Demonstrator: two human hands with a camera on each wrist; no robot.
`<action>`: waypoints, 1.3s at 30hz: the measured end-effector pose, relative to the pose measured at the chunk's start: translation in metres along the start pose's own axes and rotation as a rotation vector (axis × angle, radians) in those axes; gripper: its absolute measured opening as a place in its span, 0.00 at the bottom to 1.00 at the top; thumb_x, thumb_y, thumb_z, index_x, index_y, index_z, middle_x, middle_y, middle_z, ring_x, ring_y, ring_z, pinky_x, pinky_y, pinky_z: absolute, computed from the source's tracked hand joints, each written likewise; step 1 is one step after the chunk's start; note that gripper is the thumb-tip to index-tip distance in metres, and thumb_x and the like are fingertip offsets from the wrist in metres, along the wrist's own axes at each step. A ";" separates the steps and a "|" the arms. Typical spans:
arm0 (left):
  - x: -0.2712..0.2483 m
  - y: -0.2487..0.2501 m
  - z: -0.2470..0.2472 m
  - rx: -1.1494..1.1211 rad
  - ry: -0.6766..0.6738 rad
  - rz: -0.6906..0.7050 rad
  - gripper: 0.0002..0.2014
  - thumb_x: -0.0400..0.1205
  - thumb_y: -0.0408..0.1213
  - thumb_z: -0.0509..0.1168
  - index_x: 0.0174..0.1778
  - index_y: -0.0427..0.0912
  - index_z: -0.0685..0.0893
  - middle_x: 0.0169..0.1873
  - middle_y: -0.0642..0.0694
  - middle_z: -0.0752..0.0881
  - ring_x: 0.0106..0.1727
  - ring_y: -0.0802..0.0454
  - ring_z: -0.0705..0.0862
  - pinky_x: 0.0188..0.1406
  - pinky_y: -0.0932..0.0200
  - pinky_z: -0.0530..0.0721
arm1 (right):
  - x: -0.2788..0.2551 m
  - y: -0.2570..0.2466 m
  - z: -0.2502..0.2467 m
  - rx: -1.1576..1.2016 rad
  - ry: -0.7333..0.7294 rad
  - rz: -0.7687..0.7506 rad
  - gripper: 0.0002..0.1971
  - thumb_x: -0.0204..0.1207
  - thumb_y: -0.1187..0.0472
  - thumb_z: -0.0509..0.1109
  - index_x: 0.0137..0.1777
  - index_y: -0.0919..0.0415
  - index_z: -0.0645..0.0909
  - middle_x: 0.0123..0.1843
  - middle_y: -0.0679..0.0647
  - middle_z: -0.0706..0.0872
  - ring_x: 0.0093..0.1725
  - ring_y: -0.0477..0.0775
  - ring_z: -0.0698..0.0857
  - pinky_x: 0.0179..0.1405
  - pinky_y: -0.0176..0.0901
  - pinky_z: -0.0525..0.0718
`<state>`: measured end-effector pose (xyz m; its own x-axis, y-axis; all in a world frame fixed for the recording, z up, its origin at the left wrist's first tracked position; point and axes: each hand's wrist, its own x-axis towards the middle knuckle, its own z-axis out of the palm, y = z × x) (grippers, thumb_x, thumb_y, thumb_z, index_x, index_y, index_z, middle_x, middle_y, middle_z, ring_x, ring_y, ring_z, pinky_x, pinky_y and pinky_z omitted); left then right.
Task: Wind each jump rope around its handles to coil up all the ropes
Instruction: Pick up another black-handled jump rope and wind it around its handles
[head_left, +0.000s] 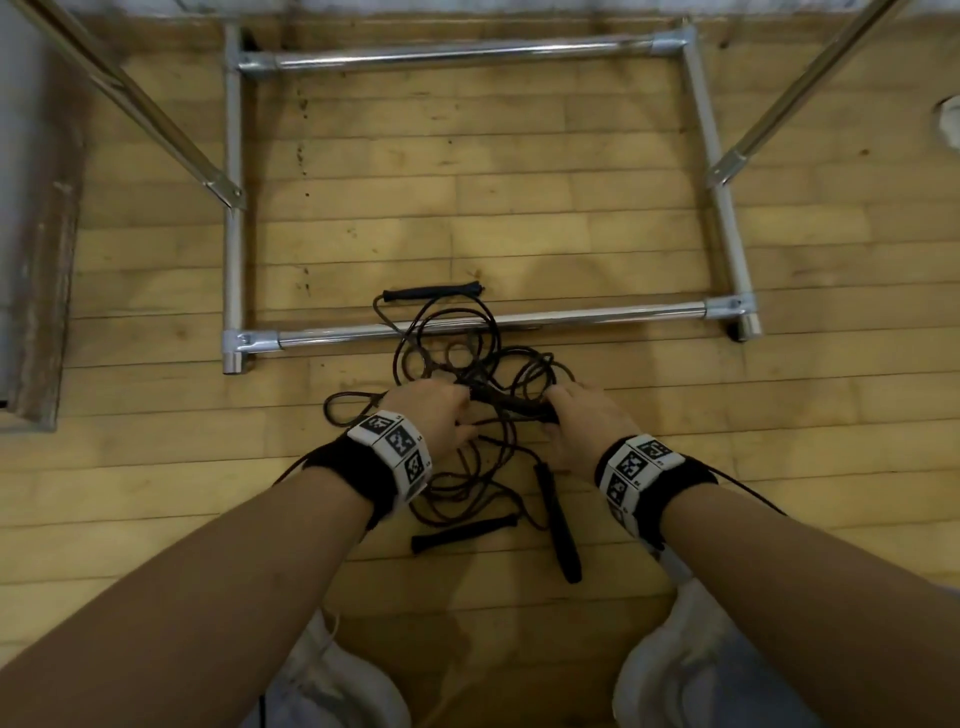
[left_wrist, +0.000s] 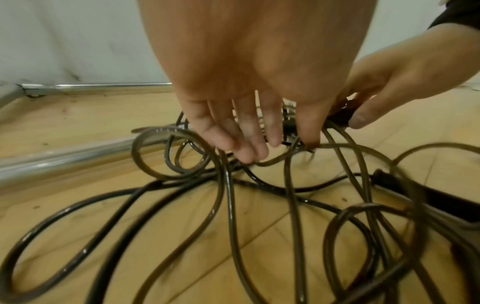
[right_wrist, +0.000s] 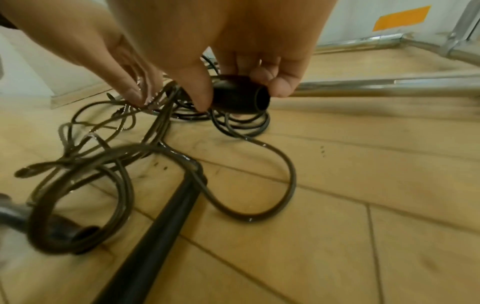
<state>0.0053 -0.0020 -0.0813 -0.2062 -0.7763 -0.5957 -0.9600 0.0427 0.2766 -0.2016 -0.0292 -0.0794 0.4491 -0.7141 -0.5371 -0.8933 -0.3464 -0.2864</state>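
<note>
A tangle of black jump ropes (head_left: 467, 364) lies on the wooden floor. My right hand (head_left: 576, 415) grips the butt of one black handle (right_wrist: 233, 92) between thumb and fingers (right_wrist: 281, 88). At the handle's other end, my left hand (left_wrist: 288, 144) reaches down with its fingers (left_wrist: 249, 150) nearly straight. Its thumb and forefinger pinch the rope (left_wrist: 291, 174) where it leaves the handle. Three more handles lie loose: one (head_left: 431, 291) beyond the tangle, and two near me (head_left: 462, 530), (head_left: 558, 525).
A rectangular chrome tube frame (head_left: 571, 317) lies on the floor just beyond the ropes, and some loops cross its near bar. My white shoes (head_left: 675, 670) are at the bottom edge. A grey, worn block (head_left: 31, 208) stands at the left.
</note>
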 end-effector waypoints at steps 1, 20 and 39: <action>-0.001 0.002 -0.006 -0.043 0.056 -0.012 0.16 0.81 0.54 0.64 0.57 0.47 0.80 0.54 0.50 0.82 0.53 0.50 0.81 0.46 0.57 0.81 | -0.002 0.000 -0.010 0.009 0.043 -0.005 0.14 0.79 0.57 0.63 0.64 0.57 0.72 0.62 0.54 0.78 0.63 0.55 0.73 0.60 0.46 0.75; -0.126 0.072 -0.195 -0.788 0.504 -0.122 0.13 0.84 0.43 0.63 0.36 0.43 0.83 0.25 0.50 0.85 0.23 0.64 0.82 0.23 0.71 0.80 | -0.118 -0.088 -0.230 0.090 0.516 -0.210 0.22 0.80 0.44 0.60 0.27 0.52 0.74 0.26 0.49 0.76 0.29 0.49 0.74 0.26 0.42 0.69; -0.207 0.095 -0.285 -1.194 1.152 0.021 0.08 0.85 0.37 0.58 0.42 0.42 0.78 0.31 0.49 0.84 0.27 0.59 0.83 0.47 0.52 0.87 | -0.165 -0.111 -0.313 0.456 0.892 -0.233 0.25 0.81 0.45 0.58 0.29 0.62 0.71 0.26 0.55 0.72 0.27 0.53 0.71 0.29 0.43 0.68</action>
<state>0.0102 -0.0165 0.2830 0.5447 -0.8328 0.0987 -0.1704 0.0054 0.9854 -0.1822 -0.0635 0.2889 0.2671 -0.9150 0.3022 -0.6103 -0.4033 -0.6818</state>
